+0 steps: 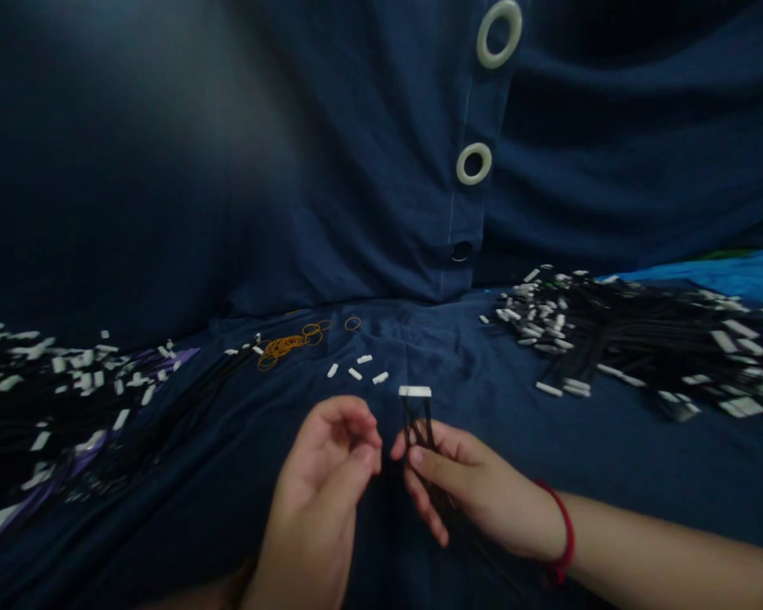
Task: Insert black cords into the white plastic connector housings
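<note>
Low in the middle of the head view, my right hand (499, 491) pinches a bundle of thin black cords between thumb and fingers. The cords' white end pieces (415, 391) stand side by side in a short row at the top, and their lower ends trail into the dark below my hand. Just left of it, apart from the cords, my left hand (321, 479) is closed, its thumb against curled fingertips. What it holds, if anything, is hidden. Several loose white pieces (354, 374) lie on the dark blue cloth (381, 339) beyond my hands.
Orange rubber bands (283, 345) lie in a pile behind the loose pieces. A heap of white-ended black cords (642, 339) lies at the right, and another heap (38, 398) at the left with purple strips. A blue curtain (356, 169) with ring eyelets hangs behind.
</note>
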`<state>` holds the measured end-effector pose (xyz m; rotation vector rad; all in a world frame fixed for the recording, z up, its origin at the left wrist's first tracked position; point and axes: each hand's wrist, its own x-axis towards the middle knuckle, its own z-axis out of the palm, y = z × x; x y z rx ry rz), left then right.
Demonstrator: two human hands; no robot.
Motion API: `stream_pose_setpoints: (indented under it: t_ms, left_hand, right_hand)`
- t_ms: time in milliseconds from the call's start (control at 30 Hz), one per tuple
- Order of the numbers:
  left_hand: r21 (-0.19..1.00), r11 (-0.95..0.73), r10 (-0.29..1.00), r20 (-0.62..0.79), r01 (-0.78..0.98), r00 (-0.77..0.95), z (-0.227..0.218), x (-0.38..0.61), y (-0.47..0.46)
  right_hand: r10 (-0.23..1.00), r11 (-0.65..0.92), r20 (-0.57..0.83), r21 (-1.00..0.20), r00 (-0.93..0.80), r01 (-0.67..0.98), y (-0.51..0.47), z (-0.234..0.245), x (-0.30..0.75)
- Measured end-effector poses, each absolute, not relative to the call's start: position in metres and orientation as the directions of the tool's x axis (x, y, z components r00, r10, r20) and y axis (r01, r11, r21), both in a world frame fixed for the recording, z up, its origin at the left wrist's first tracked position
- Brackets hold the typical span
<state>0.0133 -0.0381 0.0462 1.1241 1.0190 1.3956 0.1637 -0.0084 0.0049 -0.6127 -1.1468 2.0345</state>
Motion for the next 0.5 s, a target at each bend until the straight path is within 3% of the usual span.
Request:
stream_pose_setpoints:
  t_ms: [100,267,367,500]
  left_hand:
    - [0.962,0.016,1.000,-0.012,-0.273,0.015,0.042,0.026,-0.020]
    - [0.965,0.217,0.934,-0.161,-0.148,0.319,0.038,0.036,-0.011]
    - [0.945,0.211,0.964,-0.159,-0.250,0.212,0.043,0.036,-0.001]
    - [0.885,0.002,0.999,-0.023,-0.465,-0.041,0.062,0.022,0.026]
  right_hand:
    - [0.741,-0.319,-0.008,-0.884,-0.672,-0.342,-0.009,0.004,0.166]
    - [0.692,-0.333,-0.014,-0.893,-0.721,-0.302,-0.011,0.001,0.164]
    - [0.607,-0.392,-0.087,-0.898,-0.790,-0.202,-0.008,0.008,0.166]
    - [0.456,-0.478,-0.258,-0.878,-0.852,0.010,-0.014,0.026,0.188]
